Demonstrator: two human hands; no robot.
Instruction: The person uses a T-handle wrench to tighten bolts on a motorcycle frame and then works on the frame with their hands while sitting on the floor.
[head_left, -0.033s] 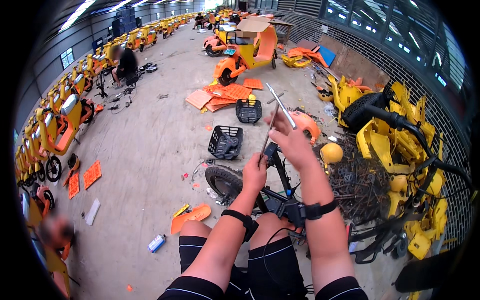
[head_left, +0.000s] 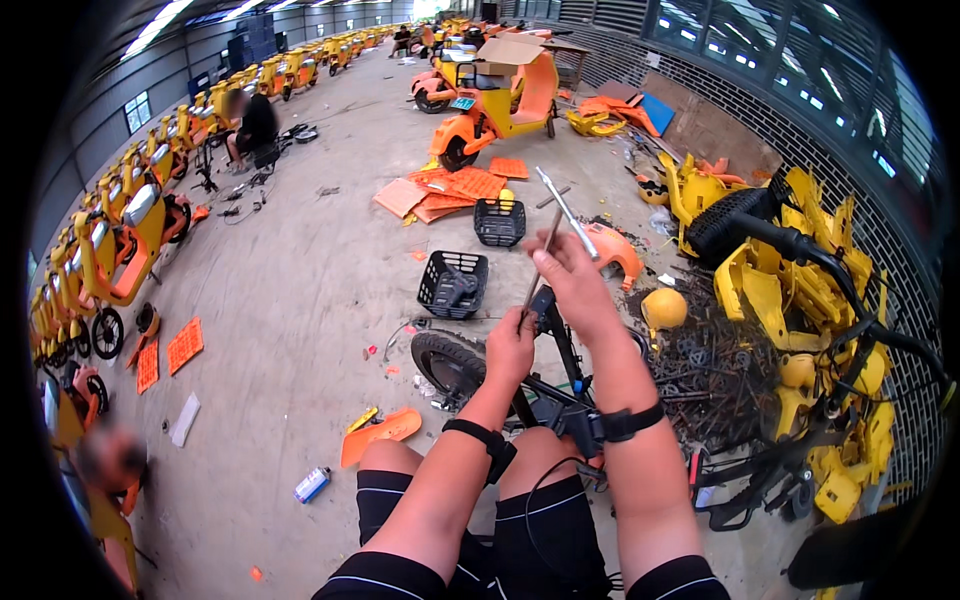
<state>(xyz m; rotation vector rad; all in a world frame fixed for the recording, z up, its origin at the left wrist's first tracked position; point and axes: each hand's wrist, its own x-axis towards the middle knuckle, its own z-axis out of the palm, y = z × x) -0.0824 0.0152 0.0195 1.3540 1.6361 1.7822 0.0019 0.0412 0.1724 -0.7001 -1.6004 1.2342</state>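
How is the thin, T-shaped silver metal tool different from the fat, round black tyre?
Shape: the silver metal tool is thin, straight bars making a T; the black tyre is fat and round.
Colour: the tool has shiny silver on it; the tyre is dull black.
Holding: the person's bare left hand grips the tool's lower end; no hand touches the tyre.
Both are in front of the person.
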